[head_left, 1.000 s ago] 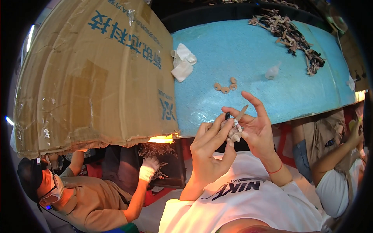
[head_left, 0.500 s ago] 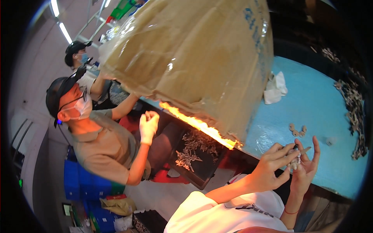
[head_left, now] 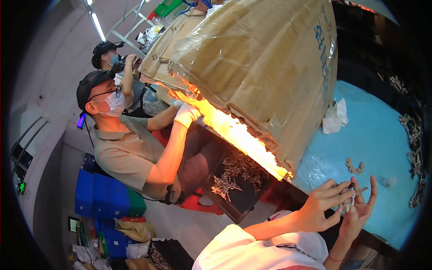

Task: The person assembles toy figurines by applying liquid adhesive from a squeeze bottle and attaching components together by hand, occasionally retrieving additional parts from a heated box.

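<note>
My left hand [head_left: 321, 204] and my right hand [head_left: 362, 211] are raised together over the near edge of the blue table [head_left: 382, 144]. Between their fingertips they pinch a small pale part [head_left: 347, 203] with a thin stick jutting to the right. Both hands touch it; I cannot tell which one bears it. A few small tan rings [head_left: 353, 167] lie on the table just beyond my hands. A folded white cloth [head_left: 335, 118] rests farther back.
A big taped cardboard box [head_left: 252, 63] looms over the table's left side, lit orange underneath. A masked person in a white glove [head_left: 186, 114] sits to my left, another person behind. A dark tray of small pale parts [head_left: 234, 177] sits below; blue crates [head_left: 96, 198] stand on the floor.
My view has swung left and tilted, bringing the seated people and floor into sight. My hands stay together on the small part, now at the lower right.
</note>
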`<state>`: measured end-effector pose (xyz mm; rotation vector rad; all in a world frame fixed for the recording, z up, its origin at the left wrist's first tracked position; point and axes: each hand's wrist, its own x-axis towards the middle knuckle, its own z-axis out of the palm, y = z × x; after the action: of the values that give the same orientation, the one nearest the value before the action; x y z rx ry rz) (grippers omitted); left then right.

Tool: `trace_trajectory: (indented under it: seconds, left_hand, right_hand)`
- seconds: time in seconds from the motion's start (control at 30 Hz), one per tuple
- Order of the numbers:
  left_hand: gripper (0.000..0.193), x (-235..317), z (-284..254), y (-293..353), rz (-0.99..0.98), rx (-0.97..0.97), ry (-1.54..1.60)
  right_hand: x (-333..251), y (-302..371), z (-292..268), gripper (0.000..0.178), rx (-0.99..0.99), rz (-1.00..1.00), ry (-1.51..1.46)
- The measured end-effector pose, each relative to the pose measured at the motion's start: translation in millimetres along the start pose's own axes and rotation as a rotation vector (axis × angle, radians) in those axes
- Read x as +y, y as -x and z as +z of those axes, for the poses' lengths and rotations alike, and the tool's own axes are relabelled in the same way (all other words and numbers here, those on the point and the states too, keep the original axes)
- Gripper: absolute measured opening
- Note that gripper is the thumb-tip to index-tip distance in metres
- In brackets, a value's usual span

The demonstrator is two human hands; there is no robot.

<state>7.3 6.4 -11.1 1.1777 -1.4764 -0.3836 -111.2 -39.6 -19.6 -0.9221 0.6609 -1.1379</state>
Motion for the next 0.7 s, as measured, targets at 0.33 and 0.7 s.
trace_trajectory:
  seconds: [0.33, 0.7]
  left_hand:
    - [0.051, -0.1, 10.6, -4.5, -0.009, -0.05, 0.053]
    - [0.054, 6.8, 22.0, -7.9, 0.089, -0.055, 0.069]
  right_hand:
    - [-2.2, 3.0, -9.2, 0.084, 0.051, -0.031, 0.021]
    - [-9.7, 7.2, -21.7, 0.089, 0.077, -0.076, 0.047]
